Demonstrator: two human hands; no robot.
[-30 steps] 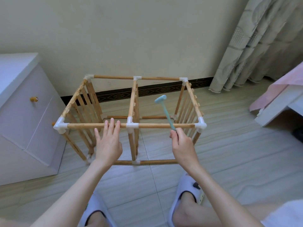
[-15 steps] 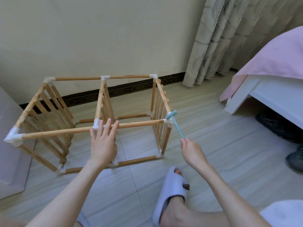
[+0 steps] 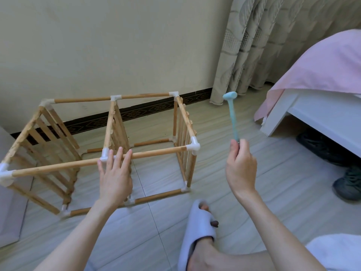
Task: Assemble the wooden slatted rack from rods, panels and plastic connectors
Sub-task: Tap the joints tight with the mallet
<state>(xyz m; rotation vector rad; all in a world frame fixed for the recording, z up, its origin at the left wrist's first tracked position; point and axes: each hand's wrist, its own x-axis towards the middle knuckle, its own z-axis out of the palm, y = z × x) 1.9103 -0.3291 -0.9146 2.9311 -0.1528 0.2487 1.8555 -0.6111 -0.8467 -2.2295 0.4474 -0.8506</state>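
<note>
Standing on the tiled floor point(image 3: 254, 192) near the wall is the wooden rack point(image 3: 109, 149). The left hand point(image 3: 115, 178) is lying flat, fingers spread and gripping nothing, against the front top rod point(image 3: 156, 152) beside its middle connector point(image 3: 104, 155). The right hand point(image 3: 241, 169) is pinching a small blue mallet point(image 3: 232, 114), raised upright, right of the rack.

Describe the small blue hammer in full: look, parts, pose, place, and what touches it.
The blue hammer is small and pale turquoise, apparently plastic, made in one colour: a short rounded crosswise head on a slim straight handle. It is held nearly upright, head up, tilted slightly left, in the air to the right of the wooden rack and clear of it. Only the right hand touches it, its fingers pinching the handle's lower end. The handle's very bottom is hidden in that grip.
</note>
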